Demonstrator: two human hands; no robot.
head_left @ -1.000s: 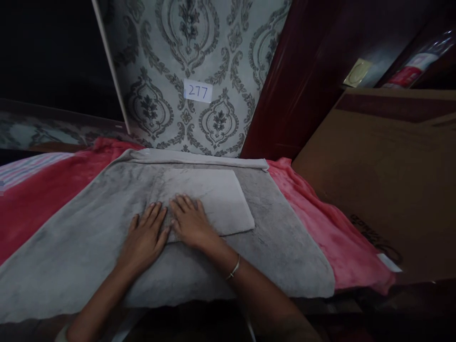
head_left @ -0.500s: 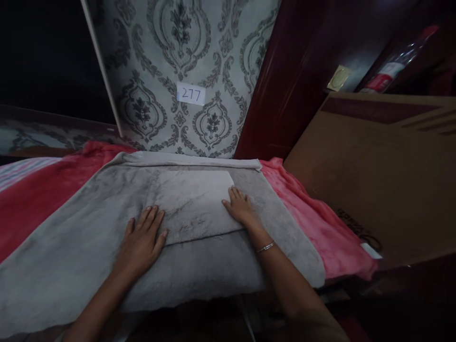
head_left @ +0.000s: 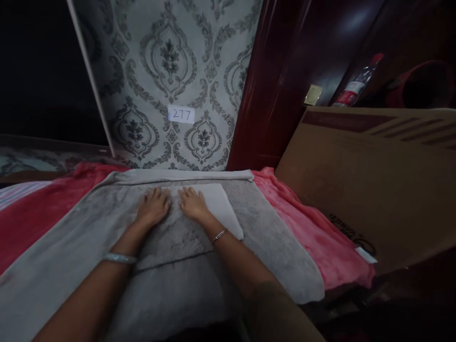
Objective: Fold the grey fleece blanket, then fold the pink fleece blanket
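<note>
A folded grey plush cloth (head_left: 185,235) lies on a larger grey blanket (head_left: 274,251) spread out before me. My left hand (head_left: 154,206) rests palm down near the far left part of the folded cloth, its fingers stretched forward and somewhat blurred. Close beside it, my right hand (head_left: 193,204) lies on the cloth's upper middle with the fingers spread. Neither hand grips anything. The cloth's right side looks paler and smoother than its fuzzy middle. My forearms cover part of its near edge.
Red plush fabric (head_left: 299,213) shows beneath the blanket on both sides. A large cardboard box (head_left: 370,180) stands at right, with a plastic bottle (head_left: 354,88) behind it. A dark screen (head_left: 42,71) is at left. A paper marked 277 (head_left: 181,114) hangs on the patterned wall.
Both hands have slid inward and farther forward over the folded cloth, and now lie close together near its far edge. The view has shifted slightly.
</note>
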